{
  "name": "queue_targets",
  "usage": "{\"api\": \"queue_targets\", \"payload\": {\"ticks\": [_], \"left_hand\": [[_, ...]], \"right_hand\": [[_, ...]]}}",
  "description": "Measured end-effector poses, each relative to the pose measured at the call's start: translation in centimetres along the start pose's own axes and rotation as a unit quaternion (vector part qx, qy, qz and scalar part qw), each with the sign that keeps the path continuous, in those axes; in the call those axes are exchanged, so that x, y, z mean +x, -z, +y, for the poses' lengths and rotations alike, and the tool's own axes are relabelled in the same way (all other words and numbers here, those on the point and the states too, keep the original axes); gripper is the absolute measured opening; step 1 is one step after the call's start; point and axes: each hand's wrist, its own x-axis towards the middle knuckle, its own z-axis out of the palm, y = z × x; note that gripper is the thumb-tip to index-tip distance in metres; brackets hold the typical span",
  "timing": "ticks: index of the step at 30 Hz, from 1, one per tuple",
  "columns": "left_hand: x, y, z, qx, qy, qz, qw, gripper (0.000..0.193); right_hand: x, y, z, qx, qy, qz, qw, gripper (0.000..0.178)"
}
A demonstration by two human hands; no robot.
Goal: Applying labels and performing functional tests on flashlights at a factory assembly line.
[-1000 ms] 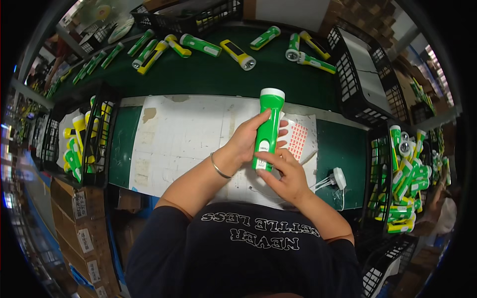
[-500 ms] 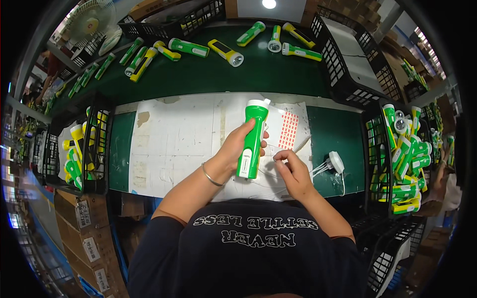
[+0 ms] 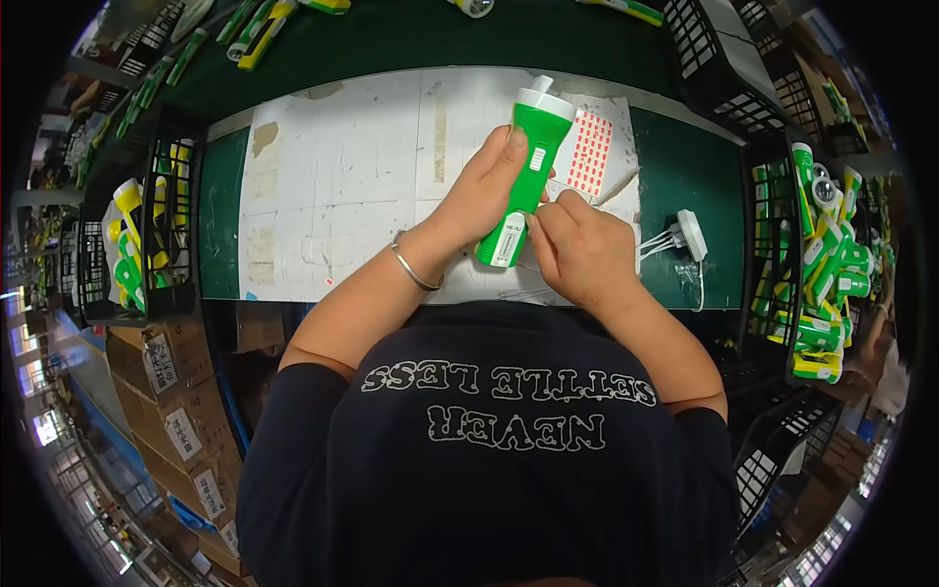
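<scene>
My left hand (image 3: 481, 194) is wrapped round a green and white flashlight (image 3: 536, 168), its thumb on the green body beside the switch. The white head tilts up and away from me, and a white tab sticks out at its end. My right hand (image 3: 589, 247) is closed in a pinch at the flashlight's lower right side, by the white label on the handle. Whatever lies between its fingertips is too small or hidden to make out. Past the flashlight lies a sheet of red stickers (image 3: 590, 152) on the white work surface (image 3: 337, 176).
A white plug adapter (image 3: 692, 235) with cables sits at the right on the green table. Black crates of flashlights flank me: a left crate (image 3: 156, 249) and a right crate (image 3: 778, 230). More flashlights (image 3: 264, 29) lie along the far side. Cardboard boxes (image 3: 171, 382) stand lower left.
The view has tipped lower, so the far flashlights slide out at the top. My right hand has come up against the flashlight's side. The flashlight is turned, now showing its switch.
</scene>
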Motion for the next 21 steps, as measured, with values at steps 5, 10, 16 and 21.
{"api": "queue_targets", "payload": {"ticks": [5, 10, 16, 21], "left_hand": [[0.7, 1.8, 0.7, -0.009, 0.017, 0.086, 0.996, 0.061], [0.5, 2.8, 1.4, -0.053, 0.031, 0.033, 0.998, 0.063], [-0.7, 1.0, 0.7, -0.107, 0.035, 0.018, 0.993, 0.034], [-1.3, 1.8, 0.7, 0.002, 0.039, 0.022, 0.999, 0.047]], "right_hand": [[-2.4, 0.6, -0.8, 0.158, 0.150, -0.114, 0.969, 0.021], [-1.5, 0.5, -1.2, 0.171, 0.096, -0.039, 0.980, 0.028], [0.6, -1.5, 0.2, 0.276, -0.153, -0.008, 0.949, 0.035], [0.4, -1.9, 3.3, 0.405, -0.189, 0.027, 0.894, 0.038]]}}
